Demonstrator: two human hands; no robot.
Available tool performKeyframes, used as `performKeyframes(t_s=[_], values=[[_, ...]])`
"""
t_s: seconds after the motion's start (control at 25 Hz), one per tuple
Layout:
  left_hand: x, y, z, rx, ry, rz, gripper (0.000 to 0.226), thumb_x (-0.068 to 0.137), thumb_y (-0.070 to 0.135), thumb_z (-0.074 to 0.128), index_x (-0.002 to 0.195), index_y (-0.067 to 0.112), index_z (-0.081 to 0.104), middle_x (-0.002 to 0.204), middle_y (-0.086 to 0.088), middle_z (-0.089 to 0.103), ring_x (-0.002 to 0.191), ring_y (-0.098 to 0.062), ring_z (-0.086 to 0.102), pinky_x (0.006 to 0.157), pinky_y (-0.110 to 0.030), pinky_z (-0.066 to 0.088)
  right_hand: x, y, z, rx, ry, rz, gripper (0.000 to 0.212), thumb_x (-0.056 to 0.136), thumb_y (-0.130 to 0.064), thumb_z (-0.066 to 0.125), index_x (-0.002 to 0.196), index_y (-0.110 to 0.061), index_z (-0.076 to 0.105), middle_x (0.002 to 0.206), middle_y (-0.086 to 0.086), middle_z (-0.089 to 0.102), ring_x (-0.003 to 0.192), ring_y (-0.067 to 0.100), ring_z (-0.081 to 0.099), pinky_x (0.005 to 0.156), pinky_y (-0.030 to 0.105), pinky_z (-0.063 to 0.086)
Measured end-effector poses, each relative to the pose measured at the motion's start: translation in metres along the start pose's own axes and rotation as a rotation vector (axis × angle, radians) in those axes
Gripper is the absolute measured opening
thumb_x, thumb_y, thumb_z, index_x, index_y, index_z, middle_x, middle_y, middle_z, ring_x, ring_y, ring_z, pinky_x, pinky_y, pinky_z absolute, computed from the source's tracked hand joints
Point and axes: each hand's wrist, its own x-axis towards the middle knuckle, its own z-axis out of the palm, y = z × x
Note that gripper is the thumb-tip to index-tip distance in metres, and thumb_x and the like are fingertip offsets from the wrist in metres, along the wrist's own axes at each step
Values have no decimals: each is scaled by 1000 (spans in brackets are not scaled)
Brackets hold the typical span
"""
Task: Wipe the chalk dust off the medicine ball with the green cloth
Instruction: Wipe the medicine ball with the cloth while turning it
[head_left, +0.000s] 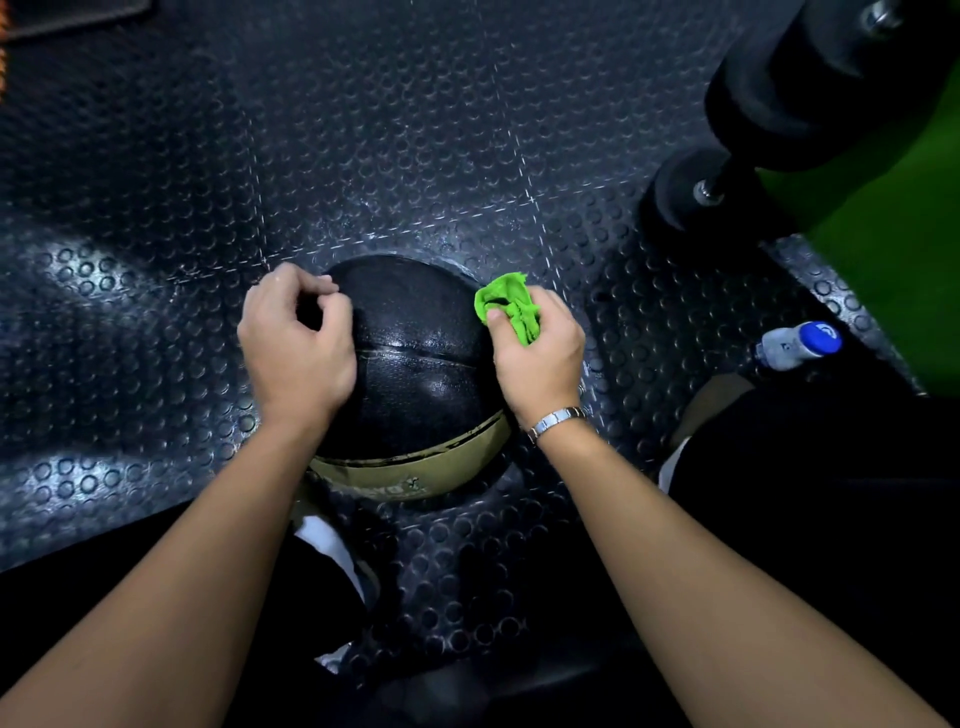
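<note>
While the right hand (537, 358) grips the bunched green cloth (511, 306) against the far-right shoulder of the medicine ball (415, 374), the left hand (296, 348) sits curled on its left side, holding nothing. Ball rests on the studded floor (156, 260), well in from its right edge. Risk: curled fingers brace poorly, so a hard wipe could roll it toward the bottle (800, 343). A wadded cloth has small contact, so it likely misses patches.

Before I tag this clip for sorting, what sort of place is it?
Probably a gym: black studded rubber floor tiles, black round-headed dumbbells beside green turf, and a black textured medicine ball with a tan band on the floor.
</note>
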Motion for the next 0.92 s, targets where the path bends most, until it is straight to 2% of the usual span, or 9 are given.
performKeyframes(t_s=[0.08,0.2,0.24,0.32,0.4,0.56,0.68,0.84,0.92], values=[[-3,5,1,21,15,10,15,89,18,54,88,11,67,97,2,71,100,-25,64,93,-44,51,5,1,-4,0,-37,28,26,80,-29,63,91,-6,69,86,6,64,77,16,54,72,29,44],[-11,10,4,66,31,41,12,90,13,53,89,8,65,97,-4,69,99,-29,60,86,-29,39,4,11,-12,43,-69,91,22,80,-29,63,88,-9,67,82,7,67,75,23,58,75,38,50],[-15,11,5,80,35,56,12,90,12,53,89,8,64,97,-6,68,98,-30,58,85,-27,36,1,15,-13,62,-61,127,25,80,-31,62,92,-10,67,86,6,69,80,24,62,79,40,52],[-28,17,9,116,38,85,13,89,13,51,92,8,63,97,-9,66,97,-33,56,86,-32,37,-5,22,-13,82,3,203,30,80,-36,60,101,-15,67,96,4,71,90,25,64,87,41,52],[-45,28,16,163,51,91,16,88,16,50,94,9,63,98,-10,64,96,-33,53,87,-41,39,-5,28,-15,84,87,258,24,80,-33,60,96,-17,66,91,2,70,87,25,63,84,40,52],[-93,53,30,237,63,24,33,87,23,47,110,16,70,107,-7,62,105,-28,47,93,-40,33,1,43,-31,21,139,436,8,85,-20,64,92,-16,66,78,-3,65,79,24,59,73,33,43],[-127,56,26,270,38,66,35,91,22,48,113,19,74,112,-7,62,108,-32,51,96,-45,37,-5,49,-40,-31,146,528,5,86,-17,64,88,-13,65,72,-5,60,77,25,55,68,31,34],[-134,40,9,171,36,80,27,88,25,53,106,16,72,107,-3,56,105,-28,48,97,-33,29,-13,52,-43,-40,144,577,6,85,-17,64,87,-12,66,70,-5,59,73,24,53,64,32,35],[-136,30,6,184,51,107,26,88,24,54,104,13,71,108,-6,54,107,-28,46,99,-31,27,-17,53,-41,-41,134,581,7,84,-19,65,87,-12,66,70,-4,60,72,24,54,64,32,37]])
